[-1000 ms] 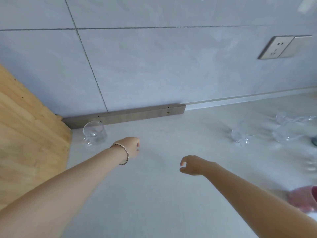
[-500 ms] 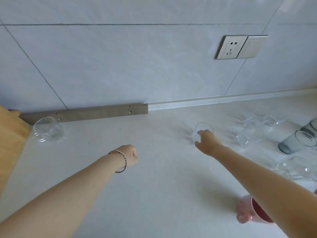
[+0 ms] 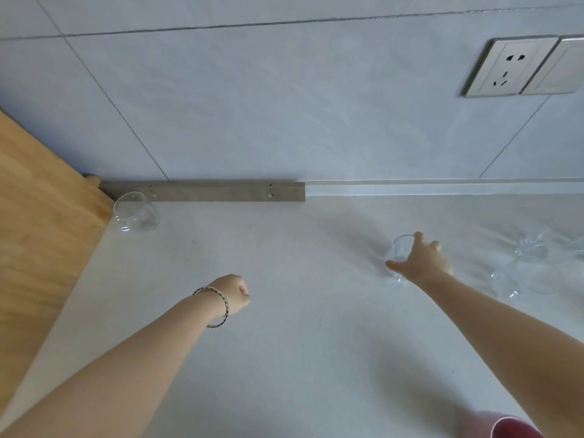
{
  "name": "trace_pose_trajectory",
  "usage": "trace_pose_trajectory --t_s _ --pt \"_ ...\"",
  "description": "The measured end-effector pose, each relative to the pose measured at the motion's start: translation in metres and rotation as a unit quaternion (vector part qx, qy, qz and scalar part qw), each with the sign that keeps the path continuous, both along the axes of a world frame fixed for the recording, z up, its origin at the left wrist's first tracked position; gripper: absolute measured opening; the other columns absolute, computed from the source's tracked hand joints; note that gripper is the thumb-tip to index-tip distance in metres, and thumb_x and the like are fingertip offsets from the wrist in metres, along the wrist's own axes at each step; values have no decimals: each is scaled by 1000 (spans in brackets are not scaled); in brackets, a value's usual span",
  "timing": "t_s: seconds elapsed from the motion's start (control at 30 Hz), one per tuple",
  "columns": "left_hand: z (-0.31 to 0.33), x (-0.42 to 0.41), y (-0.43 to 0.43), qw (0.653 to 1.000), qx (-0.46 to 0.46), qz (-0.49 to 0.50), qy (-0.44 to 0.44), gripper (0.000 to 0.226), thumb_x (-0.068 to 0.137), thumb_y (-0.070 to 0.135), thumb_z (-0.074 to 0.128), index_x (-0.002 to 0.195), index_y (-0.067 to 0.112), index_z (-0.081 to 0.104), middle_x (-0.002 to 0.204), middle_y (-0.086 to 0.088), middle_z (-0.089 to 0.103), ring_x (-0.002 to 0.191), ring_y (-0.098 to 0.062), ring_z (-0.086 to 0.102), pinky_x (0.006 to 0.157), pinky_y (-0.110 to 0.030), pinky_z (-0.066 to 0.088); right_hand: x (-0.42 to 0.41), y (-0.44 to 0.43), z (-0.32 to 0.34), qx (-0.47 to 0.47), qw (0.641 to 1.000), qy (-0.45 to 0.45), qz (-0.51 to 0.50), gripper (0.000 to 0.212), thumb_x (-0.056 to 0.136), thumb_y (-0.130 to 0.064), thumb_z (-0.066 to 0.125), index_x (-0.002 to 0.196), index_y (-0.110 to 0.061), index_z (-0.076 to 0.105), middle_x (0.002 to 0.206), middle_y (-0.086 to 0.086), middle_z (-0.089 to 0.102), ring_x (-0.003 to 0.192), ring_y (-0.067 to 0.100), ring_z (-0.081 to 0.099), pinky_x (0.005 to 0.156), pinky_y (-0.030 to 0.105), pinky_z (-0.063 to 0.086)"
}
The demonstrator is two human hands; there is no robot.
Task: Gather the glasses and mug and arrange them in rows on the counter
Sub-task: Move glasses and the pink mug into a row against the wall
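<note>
On the pale counter (image 3: 300, 343) my right hand (image 3: 423, 260) grips a small clear glass (image 3: 398, 251), thumb on its near left side and fingers over its far rim. My left hand (image 3: 232, 294), with a bracelet on the wrist, hovers over the middle of the counter with fingers curled in and nothing held. Another clear glass (image 3: 136, 213) stands alone at the back left by the wall. Two more clear glasses (image 3: 534, 246) (image 3: 521, 281) sit right of my right hand. A pink mug (image 3: 512, 428) shows at the bottom right edge, partly cut off.
A wooden board (image 3: 41, 248) borders the counter on the left. A grey strip (image 3: 205, 191) runs along the foot of the tiled wall. A wall socket (image 3: 508, 67) is at the upper right.
My right hand reached out to the clear glass and now has its thumb and fingers round it. My left hand has stayed curled over the middle of the counter.
</note>
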State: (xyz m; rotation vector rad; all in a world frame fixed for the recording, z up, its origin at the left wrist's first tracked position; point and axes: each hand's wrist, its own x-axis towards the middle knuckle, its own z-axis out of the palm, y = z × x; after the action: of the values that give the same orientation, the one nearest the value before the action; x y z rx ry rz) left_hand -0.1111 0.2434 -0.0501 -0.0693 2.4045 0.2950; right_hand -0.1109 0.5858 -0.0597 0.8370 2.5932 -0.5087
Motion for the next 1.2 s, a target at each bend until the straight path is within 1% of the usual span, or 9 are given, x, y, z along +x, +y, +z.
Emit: trace_pose_trajectory --t_s 0.1,0.4,0.53,0.73,0.83,0.93,1.03,1.13,1.2 --pt "4 -6 -27 1000 -6 25 2 22 89 16 46 103 13 63 95 0 55 89 -18 51 77 -23 38 2 -10 7 7 1000 0 28 80 71 -39 74 138 -23 32 128 12 42 97 32 60 74 35 50" --pt "7 -40 -148 998 -9 62 14 15 86 12 45 75 21 48 87 -3 48 79 -19 43 62 -24 34 -21 -168 29 -69 983 16 172 96 64 -37 81 143 -25 28 132 5 47 119 25 54 95 35 46" --pt "4 -61 -205 997 -5 69 27 14 89 11 44 89 18 56 92 -1 50 87 -19 47 76 -23 36 -60 -264 31 -113 978 50 169 96 62 -31 83 139 -15 29 136 3 49 121 24 53 93 32 46" --pt "-18 -96 -264 998 2 61 25 36 85 10 43 56 26 27 86 -1 39 78 -18 35 52 -21 19 -144 -372 27 -117 970 69 203 89 64 -26 81 137 -17 30 132 5 49 118 24 53 85 31 47" --pt "-25 -110 -277 998 12 54 28 34 86 11 43 58 26 31 86 0 40 78 -19 36 54 -21 24 -170 -402 22 -100 971 65 205 83 66 -24 80 134 -16 33 131 5 48 118 25 52 82 34 48" --pt "-30 -120 -281 998 33 47 31 13 89 12 42 79 19 48 90 -2 49 81 -20 44 75 -25 40 -183 -417 12 -94 974 68 195 81 67 -26 81 133 -16 35 132 5 48 120 24 52 82 33 47" --pt "-37 -125 -282 998 46 33 24 14 91 15 42 95 16 55 100 -2 55 88 -18 48 88 -28 45 -184 -425 3 -112 974 71 182 89 68 -30 81 141 -19 30 139 3 44 125 23 50 92 34 47" --pt "-41 -125 -277 998 51 15 23 15 90 13 41 78 20 44 85 2 43 83 -19 42 73 -24 39 -177 -426 -1 -159 970 81 162 93 75 -24 77 148 -18 20 147 4 36 130 23 45 98 32 43" --pt "-42 -122 -271 998 51 9 20 13 91 12 41 80 20 42 85 2 40 82 -19 40 74 -24 37 -165 -420 -2 -169 969 81 163 93 79 -20 74 150 -15 13 150 6 30 134 25 41 101 33 42"
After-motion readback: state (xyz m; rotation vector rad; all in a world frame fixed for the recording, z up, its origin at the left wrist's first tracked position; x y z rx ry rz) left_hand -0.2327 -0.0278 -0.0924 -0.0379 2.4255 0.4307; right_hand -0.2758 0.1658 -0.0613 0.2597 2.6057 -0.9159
